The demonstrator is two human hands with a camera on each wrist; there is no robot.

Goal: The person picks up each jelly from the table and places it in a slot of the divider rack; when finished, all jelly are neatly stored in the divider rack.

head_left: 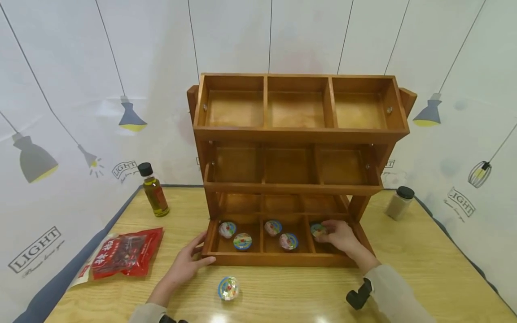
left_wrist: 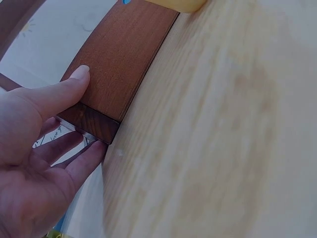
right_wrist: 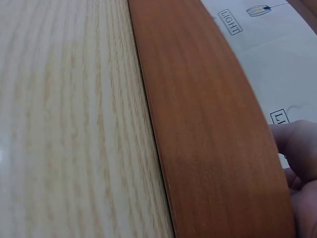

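Observation:
A brown wooden three-tier rack (head_left: 300, 136) stands on the table. My left hand (head_left: 186, 262) holds its lower left front corner; in the left wrist view the thumb lies on the front board (left_wrist: 121, 54) and the fingers touch the end. In the bottom right compartment, my right hand (head_left: 341, 235) pinches a small foil-lidded jelly cup (head_left: 317, 230). The right wrist view hides that cup behind the board (right_wrist: 208, 119). Two jelly cups (head_left: 243, 242) sit in the bottom left compartment and two jelly cups (head_left: 288, 241) in the middle one. Another jelly cup (head_left: 228, 288) lies on the table in front.
A red snack bag (head_left: 125, 253) lies on the table (head_left: 299, 291) at the left. Behind it stands an oil bottle (head_left: 156, 197) with a black cap. A black-lidded jar (head_left: 400, 203) stands right of the rack. A white lamp-print backdrop (head_left: 161, 54) hangs behind.

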